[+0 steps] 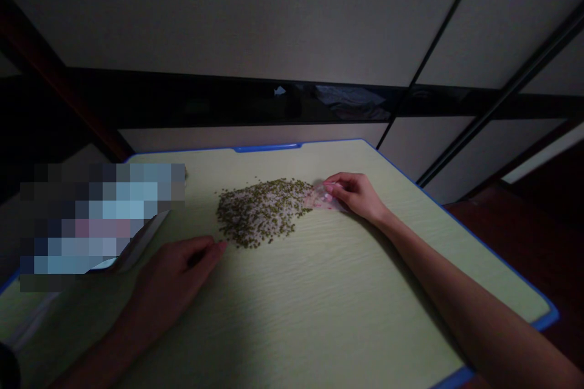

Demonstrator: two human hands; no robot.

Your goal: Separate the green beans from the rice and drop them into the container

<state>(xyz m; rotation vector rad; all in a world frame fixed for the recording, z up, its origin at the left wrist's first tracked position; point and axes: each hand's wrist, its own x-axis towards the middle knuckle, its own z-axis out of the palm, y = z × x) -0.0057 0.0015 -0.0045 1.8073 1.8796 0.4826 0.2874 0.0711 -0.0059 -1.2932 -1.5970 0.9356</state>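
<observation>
The right hand pinched a clear bag, its pinkish marks illegible, beside a loose pile of green and whitish grains on the bench, the left hand, fingertips closed together, at the pile's edge.

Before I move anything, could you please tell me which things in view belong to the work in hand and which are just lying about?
Seemingly in use:
- pile, by the left hand
- clear plastic, in the right hand
- table

Apparently just there:
- pixelated item, untouched
- cabinet behind
</observation>
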